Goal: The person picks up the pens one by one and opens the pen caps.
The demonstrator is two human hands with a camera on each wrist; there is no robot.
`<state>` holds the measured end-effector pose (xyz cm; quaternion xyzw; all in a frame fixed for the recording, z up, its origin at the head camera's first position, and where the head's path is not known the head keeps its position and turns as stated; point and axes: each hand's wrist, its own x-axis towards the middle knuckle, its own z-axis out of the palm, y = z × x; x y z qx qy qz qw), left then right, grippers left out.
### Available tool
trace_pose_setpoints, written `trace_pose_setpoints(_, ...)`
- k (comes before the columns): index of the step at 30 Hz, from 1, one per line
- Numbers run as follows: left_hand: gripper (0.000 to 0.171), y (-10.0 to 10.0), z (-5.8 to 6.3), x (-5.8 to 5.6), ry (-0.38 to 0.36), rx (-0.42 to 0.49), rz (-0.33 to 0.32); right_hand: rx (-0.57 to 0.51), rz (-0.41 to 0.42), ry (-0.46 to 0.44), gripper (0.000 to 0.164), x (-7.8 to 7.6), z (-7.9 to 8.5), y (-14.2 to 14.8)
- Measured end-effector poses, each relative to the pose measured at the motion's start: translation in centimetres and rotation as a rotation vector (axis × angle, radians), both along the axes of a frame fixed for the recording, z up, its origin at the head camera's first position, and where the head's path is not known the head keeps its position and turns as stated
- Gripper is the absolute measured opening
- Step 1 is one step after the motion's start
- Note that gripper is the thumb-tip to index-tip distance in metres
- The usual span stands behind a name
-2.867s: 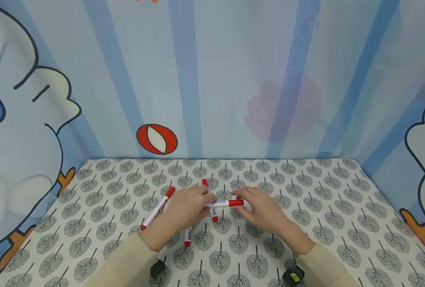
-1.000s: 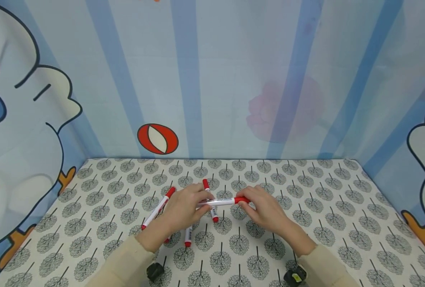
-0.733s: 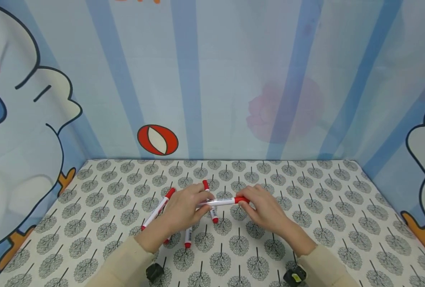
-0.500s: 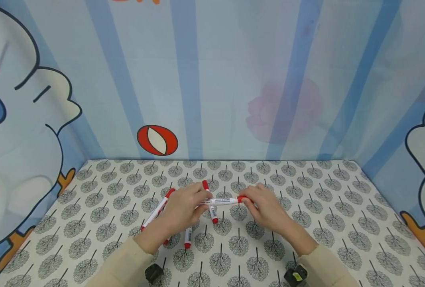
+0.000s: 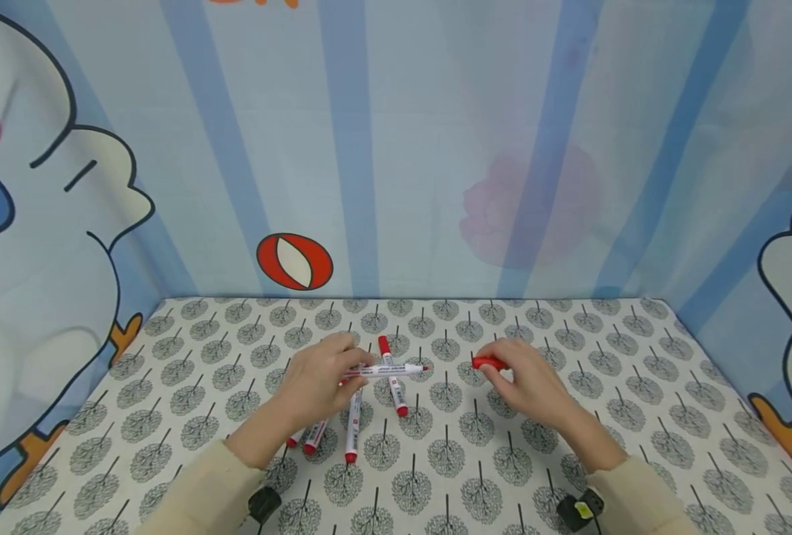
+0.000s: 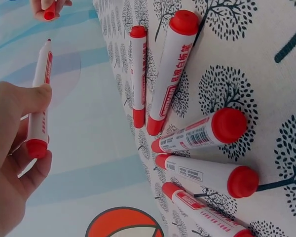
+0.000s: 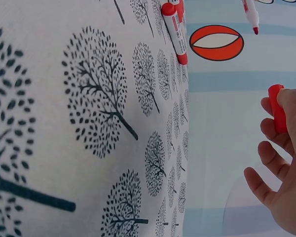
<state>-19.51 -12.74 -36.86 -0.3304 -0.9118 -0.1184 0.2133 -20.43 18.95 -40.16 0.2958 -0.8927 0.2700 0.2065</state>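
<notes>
My left hand (image 5: 319,375) pinches an uncapped whiteboard marker (image 5: 399,369) by its white barrel, between thumb and fingers. Its bare red tip points right, toward the other hand; in the left wrist view the marker's red end plug (image 6: 37,148) shows at the near end. My right hand (image 5: 526,375) pinches the red marker cap (image 5: 488,362) between thumb and fingertips, a short gap away from the tip. In the right wrist view the cap (image 7: 277,108) sits against the index finger, the other fingers loosely bent. Both hands are raised over the patterned cloth.
Several capped red-and-white markers lie on the tree-print cloth (image 5: 446,457). One marker (image 5: 393,379) lies below the held one, another marker (image 5: 353,427) just left of it. More markers (image 6: 209,215) lie partly under the left hand. A printed curtain (image 5: 423,148) stands behind.
The right hand first took hold of the marker's red cap, then pulled it off to the right. The left hand moved slightly left with the marker, whose tip is now bare.
</notes>
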Motion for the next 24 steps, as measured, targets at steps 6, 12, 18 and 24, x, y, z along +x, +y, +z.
trace_pose_setpoints(6,0.024,-0.4,-0.2,0.0,-0.016,0.014,0.009,-0.013,-0.001,0.012,0.012,-0.1,-0.1,0.2)
trace_pose_setpoints(12,0.021,-0.6,-0.2,-0.1,-0.025,-0.001,0.046,-0.009,-0.014,-0.011,0.014,0.0,-0.1,0.3)
trace_pose_setpoints(18,0.022,-1.3,-0.5,-0.3,-0.044,-0.024,0.094,0.006,-0.024,-0.013,0.016,0.0,-0.1,0.5)
trace_pose_setpoints(24,0.024,-2.4,-0.9,-0.4,-0.052,-0.021,0.127,0.011,-0.013,0.029,0.019,-0.2,-0.3,0.7)
